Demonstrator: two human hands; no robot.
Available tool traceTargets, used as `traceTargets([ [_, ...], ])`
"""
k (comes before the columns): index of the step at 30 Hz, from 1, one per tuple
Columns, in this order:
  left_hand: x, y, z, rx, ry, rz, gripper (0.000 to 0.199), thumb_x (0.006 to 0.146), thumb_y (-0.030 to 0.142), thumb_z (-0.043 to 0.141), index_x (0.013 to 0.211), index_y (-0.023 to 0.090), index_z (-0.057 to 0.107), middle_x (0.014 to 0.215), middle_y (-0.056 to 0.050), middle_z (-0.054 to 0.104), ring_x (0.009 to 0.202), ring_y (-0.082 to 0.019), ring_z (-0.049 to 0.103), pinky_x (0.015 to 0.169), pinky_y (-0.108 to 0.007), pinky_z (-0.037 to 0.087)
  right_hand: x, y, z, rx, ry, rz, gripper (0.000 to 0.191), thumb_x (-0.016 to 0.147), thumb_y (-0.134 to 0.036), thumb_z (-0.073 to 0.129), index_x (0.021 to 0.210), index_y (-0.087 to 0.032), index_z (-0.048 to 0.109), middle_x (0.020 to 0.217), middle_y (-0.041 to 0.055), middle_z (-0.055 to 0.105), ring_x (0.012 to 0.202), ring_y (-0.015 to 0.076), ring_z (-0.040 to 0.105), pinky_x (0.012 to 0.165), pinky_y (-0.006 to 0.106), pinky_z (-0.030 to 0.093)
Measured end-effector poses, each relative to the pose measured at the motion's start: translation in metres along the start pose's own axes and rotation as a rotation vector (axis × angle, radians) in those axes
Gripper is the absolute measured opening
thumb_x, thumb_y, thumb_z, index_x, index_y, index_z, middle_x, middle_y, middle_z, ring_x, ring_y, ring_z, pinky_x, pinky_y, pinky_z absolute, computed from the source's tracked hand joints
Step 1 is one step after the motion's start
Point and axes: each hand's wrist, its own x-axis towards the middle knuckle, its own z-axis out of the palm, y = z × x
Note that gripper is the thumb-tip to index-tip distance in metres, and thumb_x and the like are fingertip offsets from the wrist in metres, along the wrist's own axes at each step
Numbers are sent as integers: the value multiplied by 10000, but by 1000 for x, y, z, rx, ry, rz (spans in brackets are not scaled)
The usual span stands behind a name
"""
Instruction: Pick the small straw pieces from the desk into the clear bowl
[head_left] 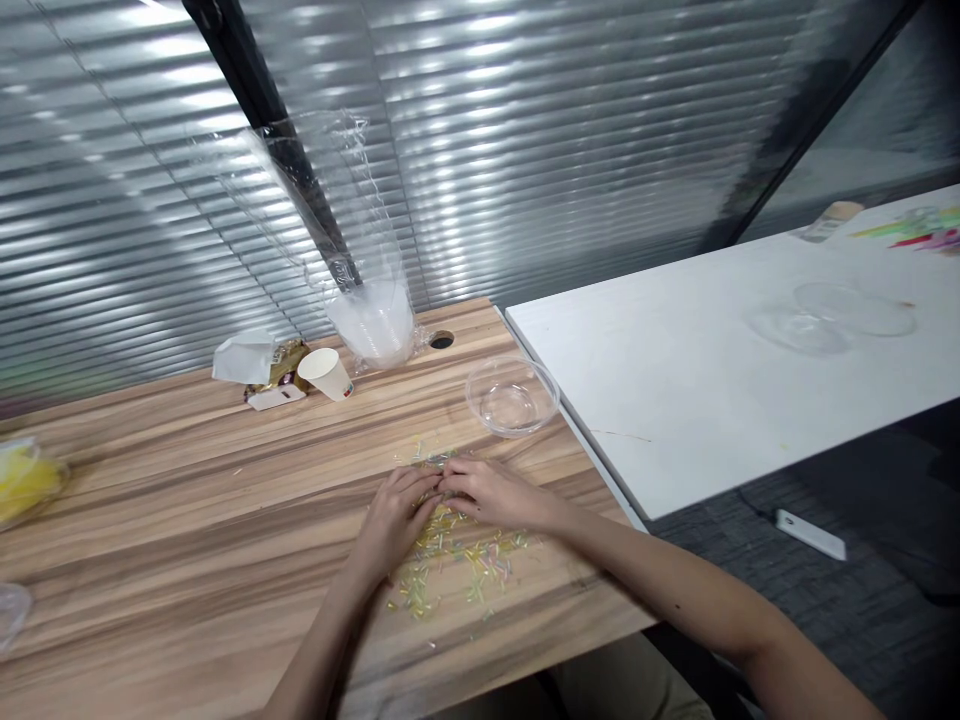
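Note:
My left hand [399, 508] and my right hand [484, 490] meet over a scatter of small tube-shaped beads [442, 535] on the wooden table. The fingers of both hands are bent, with the fingertips drawn together and touching or nearly so. Whatever lies between them is too small and hidden to make out. The beads are pale yellow, green, pink and blue. Most lie on the near side of my hands, with some just beyond the fingertips. Beyond my right hand stands a clear plastic bowl [512, 398].
At the back of the wooden table [187, 520] are a paper cup [325, 373], an opened box [276, 375] and a plastic bag of white bowls [375, 322]. A yellow-filled container [28, 480] sits far left. A white table [660, 370] adjoins on the right, bearing clear lids [855, 308].

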Motion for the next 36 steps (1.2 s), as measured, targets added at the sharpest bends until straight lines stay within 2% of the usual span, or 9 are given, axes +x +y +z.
traceTargets([
  [24, 0, 2, -2, -5, -37, -9, 222, 911, 220, 531, 1101, 201, 644, 1134, -93, 664, 1042, -224, 578, 889, -415, 489, 0, -1, -2, 37, -31, 21, 158, 924, -184, 525, 1003, -148, 657, 999, 70, 587, 914, 160, 563, 814, 288, 469],
  [36, 1, 2, -3, 3, -47, -23, 235, 900, 202, 543, 1113, 209, 642, 1147, -86, 657, 1047, -225, 576, 890, -398, 484, -1, 0, -3, 33, -44, 13, 155, 904, -169, 541, 1009, -142, 653, 1028, 79, 583, 915, 168, 564, 810, 288, 470],
])
